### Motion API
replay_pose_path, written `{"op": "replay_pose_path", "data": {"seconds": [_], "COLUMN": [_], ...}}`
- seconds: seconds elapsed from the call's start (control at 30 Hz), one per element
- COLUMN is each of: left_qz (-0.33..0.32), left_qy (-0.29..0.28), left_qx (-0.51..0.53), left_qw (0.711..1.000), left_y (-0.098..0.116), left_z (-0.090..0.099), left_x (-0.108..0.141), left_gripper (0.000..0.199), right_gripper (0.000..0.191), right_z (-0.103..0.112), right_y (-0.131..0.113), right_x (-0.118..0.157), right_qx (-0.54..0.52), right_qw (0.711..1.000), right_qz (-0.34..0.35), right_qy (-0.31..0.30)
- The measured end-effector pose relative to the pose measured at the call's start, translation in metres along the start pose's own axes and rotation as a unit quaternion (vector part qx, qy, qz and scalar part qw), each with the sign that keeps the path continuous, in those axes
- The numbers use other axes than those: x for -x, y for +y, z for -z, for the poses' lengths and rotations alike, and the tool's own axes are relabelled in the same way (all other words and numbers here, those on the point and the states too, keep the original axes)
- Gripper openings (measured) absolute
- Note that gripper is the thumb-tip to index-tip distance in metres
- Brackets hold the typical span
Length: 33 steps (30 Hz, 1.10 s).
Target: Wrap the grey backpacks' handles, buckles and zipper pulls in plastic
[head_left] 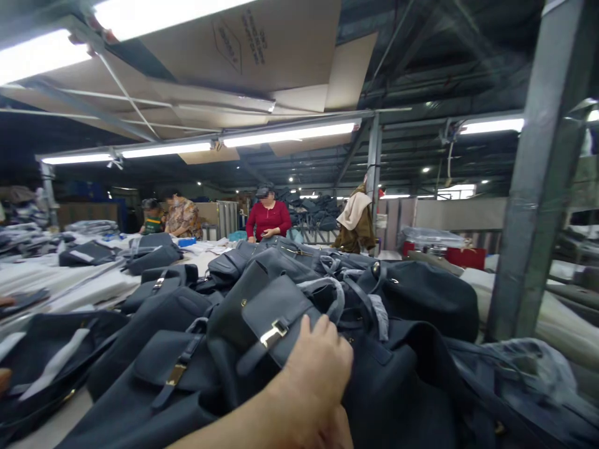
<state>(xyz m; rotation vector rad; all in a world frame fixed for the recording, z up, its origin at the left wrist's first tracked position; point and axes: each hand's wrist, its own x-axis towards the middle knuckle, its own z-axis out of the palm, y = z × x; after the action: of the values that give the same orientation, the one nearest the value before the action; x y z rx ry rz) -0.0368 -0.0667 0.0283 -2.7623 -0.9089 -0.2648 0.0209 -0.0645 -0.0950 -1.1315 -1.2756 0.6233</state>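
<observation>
My left hand reaches in from the bottom, its fingers curled over the edge of a dark blue-black backpack. This backpack has a front flap, a gold buckle and a plastic-wrapped top handle. Below my left wrist shows a patch of skin that may be part of my right hand; its fingers are hidden. Close on the left lies a similar backpack with a gold buckle strap. To the right are a large dark bag and a rounded one.
More dark bags are heaped across the table. Fingertips show at the left edge, owner unclear. A person in red stands across the table; others are farther left. A metal post rises at right, and lamps hang overhead.
</observation>
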Motion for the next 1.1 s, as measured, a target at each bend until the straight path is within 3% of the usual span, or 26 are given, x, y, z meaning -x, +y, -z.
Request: {"op": "replay_pose_path", "data": {"seconds": [0.13,0.27,0.37,0.5,0.63,0.77,0.93,1.03,1.1], "left_qz": [0.056,0.076,0.058,0.028,0.003,-0.031,-0.177,-0.174,-0.184], "left_qy": [0.075,0.141,0.166,0.182,0.185,0.143,-0.002,-0.059,-0.056], "left_qx": [0.130,0.208,0.221,0.230,0.224,0.165,0.079,0.095,0.091], "left_qw": [0.987,0.965,0.959,0.956,0.957,0.975,0.981,0.978,0.977], "left_y": [-0.054,-0.095,-0.100,-0.088,-0.078,-0.077,-0.076,-0.069,-0.062], "left_z": [0.021,0.034,0.033,0.024,0.013,0.005,0.011,0.020,0.021], "left_x": [0.010,0.022,0.028,0.030,0.030,0.029,0.026,0.015,0.006], "left_gripper": [0.045,0.057,0.055,0.052,0.052,0.063,0.058,0.045,0.044], "right_gripper": [0.012,0.008,0.025,0.046,0.042,0.041,0.045,0.043,0.040], "right_z": [0.026,0.037,0.034,0.022,0.011,0.012,0.028,0.037,0.043], "right_y": [0.012,0.018,0.009,-0.015,-0.027,-0.025,-0.021,-0.016,-0.011], "right_x": [0.014,0.012,0.009,0.008,0.008,0.008,0.011,0.017,0.021], "right_qx": [-0.025,-0.148,-0.265,-0.376,-0.458,-0.453,-0.390,-0.366,-0.349], "right_qw": [0.998,0.981,0.947,0.895,0.855,0.859,0.893,0.903,0.913], "right_qz": [-0.041,-0.127,-0.181,-0.239,-0.242,-0.229,-0.206,-0.209,-0.193], "right_qy": [-0.028,-0.011,-0.009,-0.031,0.014,0.069,0.092,0.087,0.089]}}
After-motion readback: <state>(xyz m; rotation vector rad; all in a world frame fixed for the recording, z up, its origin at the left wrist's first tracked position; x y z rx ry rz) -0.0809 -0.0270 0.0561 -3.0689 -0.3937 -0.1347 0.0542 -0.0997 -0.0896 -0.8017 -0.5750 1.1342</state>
